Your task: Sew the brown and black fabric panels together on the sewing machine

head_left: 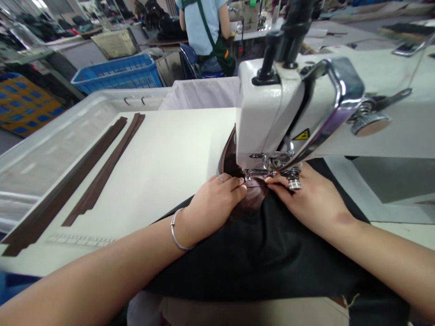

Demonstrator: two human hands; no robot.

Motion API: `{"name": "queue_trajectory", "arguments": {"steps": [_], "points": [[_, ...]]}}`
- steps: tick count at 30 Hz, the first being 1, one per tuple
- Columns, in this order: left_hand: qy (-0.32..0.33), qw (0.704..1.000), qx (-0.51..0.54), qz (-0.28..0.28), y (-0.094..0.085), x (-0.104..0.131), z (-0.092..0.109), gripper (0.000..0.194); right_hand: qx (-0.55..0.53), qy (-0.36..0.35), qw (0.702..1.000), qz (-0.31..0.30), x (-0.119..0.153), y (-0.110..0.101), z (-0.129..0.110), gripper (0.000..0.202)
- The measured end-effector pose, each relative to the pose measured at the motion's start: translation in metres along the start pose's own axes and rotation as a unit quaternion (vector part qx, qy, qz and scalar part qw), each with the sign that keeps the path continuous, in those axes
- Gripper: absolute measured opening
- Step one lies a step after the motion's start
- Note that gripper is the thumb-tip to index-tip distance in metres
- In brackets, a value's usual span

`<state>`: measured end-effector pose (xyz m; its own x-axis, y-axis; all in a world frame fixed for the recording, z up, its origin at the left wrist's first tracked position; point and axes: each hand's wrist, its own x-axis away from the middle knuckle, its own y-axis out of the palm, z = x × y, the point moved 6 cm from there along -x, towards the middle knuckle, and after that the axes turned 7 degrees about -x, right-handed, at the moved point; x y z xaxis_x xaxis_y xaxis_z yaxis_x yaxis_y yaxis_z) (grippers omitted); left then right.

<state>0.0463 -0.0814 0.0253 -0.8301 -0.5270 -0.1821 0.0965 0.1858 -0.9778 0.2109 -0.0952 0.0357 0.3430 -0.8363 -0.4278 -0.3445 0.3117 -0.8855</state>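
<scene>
A white sewing machine (261, 120) stands over the work, with its presser foot (247, 175) down near a glossy dark brown piece (251, 199). That brown piece joins a large black cloth (258, 258), which drapes over the table's front edge. Left of the presser foot, my left hand (215, 203) has its fingers closed and pressed on the brown piece. My right hand (311, 199) pinches the brown piece's edge on the other side, partly behind the machine's thread tension knob (294, 181). A curved brown part (228, 154) rises behind my left fingertips.
Two stacks of dark brown strips (71, 181) (105, 174) lie on the white table (170, 149) at left. A printed ruler scale (81, 239) is near the front. Beyond are a clear plastic bin (44, 149), a blue crate (118, 74) and a seated person (202, 31).
</scene>
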Motion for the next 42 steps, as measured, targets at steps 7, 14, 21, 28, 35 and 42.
{"name": "queue_trajectory", "arguments": {"steps": [7, 14, 21, 28, 35, 42], "points": [[-0.005, 1.000, 0.021, -0.007, -0.001, 0.000, 0.000, 0.025, -0.033, -0.156, 0.987, -0.029, 0.016, 0.000, -0.022, 0.023], [-0.001, 1.000, 0.010, -0.006, -0.001, 0.000, 0.000, 0.024, 0.004, -0.068, 0.998, 0.007, 0.010, 0.002, -0.010, 0.017], [-0.011, 1.000, 0.002, -0.013, 0.000, -0.001, 0.000, 0.027, 0.032, -0.029, 0.999, 0.004, 0.003, 0.008, -0.003, 0.018], [-0.013, 1.000, 0.024, -0.004, -0.001, -0.007, -0.011, 0.023, 0.021, -0.015, 0.999, -0.019, -0.001, 0.010, 0.003, 0.021], [0.020, 0.999, 0.036, 0.013, 0.000, -0.006, -0.012, 0.021, -0.060, -0.096, 0.991, -0.077, 0.011, 0.013, -0.007, 0.035], [0.041, 0.998, 0.034, 0.039, 0.004, -0.008, -0.014, 0.021, -0.039, -0.072, 0.994, -0.078, 0.011, 0.015, -0.011, 0.034]]}}
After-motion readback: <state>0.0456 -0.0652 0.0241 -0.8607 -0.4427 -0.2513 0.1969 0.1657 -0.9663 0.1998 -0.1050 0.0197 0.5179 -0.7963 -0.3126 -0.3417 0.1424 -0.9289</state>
